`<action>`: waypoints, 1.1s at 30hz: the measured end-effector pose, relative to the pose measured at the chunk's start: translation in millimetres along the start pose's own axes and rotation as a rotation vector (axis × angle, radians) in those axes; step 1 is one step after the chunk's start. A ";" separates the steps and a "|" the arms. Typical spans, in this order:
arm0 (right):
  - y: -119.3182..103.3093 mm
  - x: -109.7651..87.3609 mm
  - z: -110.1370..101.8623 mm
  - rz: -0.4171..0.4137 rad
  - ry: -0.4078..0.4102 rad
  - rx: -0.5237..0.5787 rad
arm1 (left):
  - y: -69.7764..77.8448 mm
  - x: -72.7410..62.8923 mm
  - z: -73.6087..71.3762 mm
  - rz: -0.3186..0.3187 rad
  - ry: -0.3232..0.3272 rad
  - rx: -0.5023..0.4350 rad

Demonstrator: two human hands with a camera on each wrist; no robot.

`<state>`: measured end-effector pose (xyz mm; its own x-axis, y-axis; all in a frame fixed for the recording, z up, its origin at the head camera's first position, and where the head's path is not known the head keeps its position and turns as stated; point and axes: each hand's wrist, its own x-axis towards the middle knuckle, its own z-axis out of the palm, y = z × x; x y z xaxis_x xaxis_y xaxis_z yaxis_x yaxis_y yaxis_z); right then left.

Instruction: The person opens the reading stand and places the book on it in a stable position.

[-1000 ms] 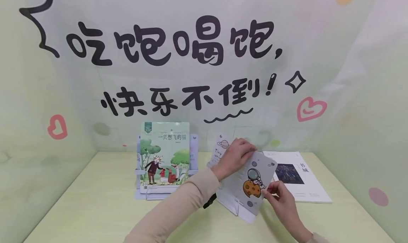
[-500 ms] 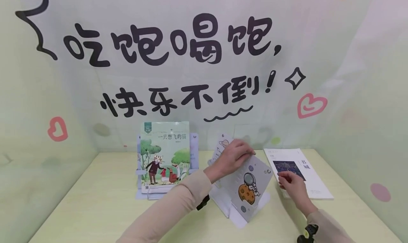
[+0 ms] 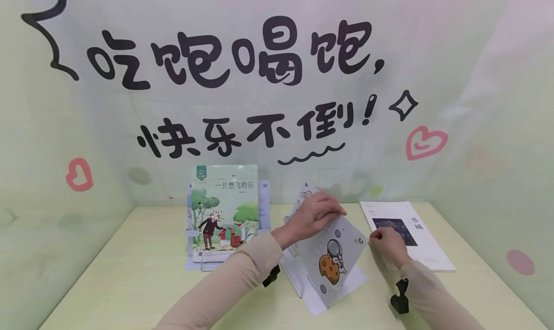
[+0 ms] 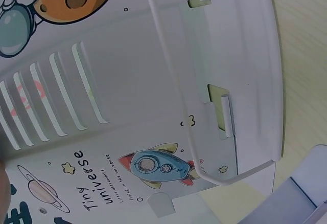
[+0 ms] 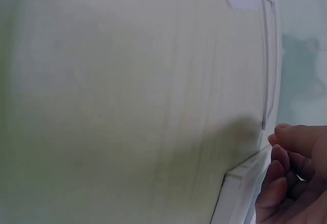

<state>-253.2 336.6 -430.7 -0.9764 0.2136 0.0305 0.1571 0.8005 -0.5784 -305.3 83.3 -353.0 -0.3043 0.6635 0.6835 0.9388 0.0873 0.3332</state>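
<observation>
My left hand [image 3: 313, 214] grips the top edge of a tilted white book stand [image 3: 312, 250], with its fingers over the rim. An astronaut and an orange planet are printed on the panel. In the left wrist view the stand shows slots, a rocket [image 4: 162, 165] and a wire lip [image 4: 166, 50]. My right hand [image 3: 389, 243] is just off the stand's right corner. Seen from the right wrist, a thin white wire arm [image 5: 265, 55] runs from the hole in that corner to this hand [image 5: 301, 173], whose thumb and forefinger pinch at its end.
A second stand [image 3: 265, 209] on the left holds a green picture book [image 3: 225, 176] upright. A white magazine [image 3: 428, 253] lies flat on the pale wooden table [image 3: 130, 272], close behind and right of my right hand. A printed cloth wall [image 3: 277, 99] stands at the back.
The right hand has left the stand's lower right edge, moved up and right, and now works at its corner. The stand has turned and shifted slightly towards me, with the left hand still on top.
</observation>
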 end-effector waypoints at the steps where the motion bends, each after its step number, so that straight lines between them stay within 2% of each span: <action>1: -1.3 1.0 1.2 0.005 -0.006 -0.029 | 0.0 -0.6 -0.9 -0.002 -0.006 -0.009; 6: -5.9 3.4 4.5 0.004 0.006 -0.163 | 1.6 -1.8 -5.0 0.019 -0.020 -0.022; 11: -7.6 3.1 5.4 -0.015 -0.003 -0.209 | 3.0 -3.4 -10.2 0.013 -0.045 -0.033; 18: -7.2 0.7 5.8 -0.014 -0.027 -0.210 | -1.6 -3.8 -17.4 0.023 -0.081 -0.046; 28: -1.6 1.1 -4.7 0.006 0.010 -0.195 | -13.9 -0.7 -29.1 0.098 -0.071 -0.038; 33: 4.2 -1.3 -7.7 0.048 -0.003 -0.146 | -21.0 -3.5 -34.4 0.051 -0.051 -0.019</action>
<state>-250.1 344.0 -426.9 -0.9676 0.2525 0.0033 0.2234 0.8621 -0.4548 -329.4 53.6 -340.1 -0.2468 0.7040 0.6659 0.9496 0.0387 0.3110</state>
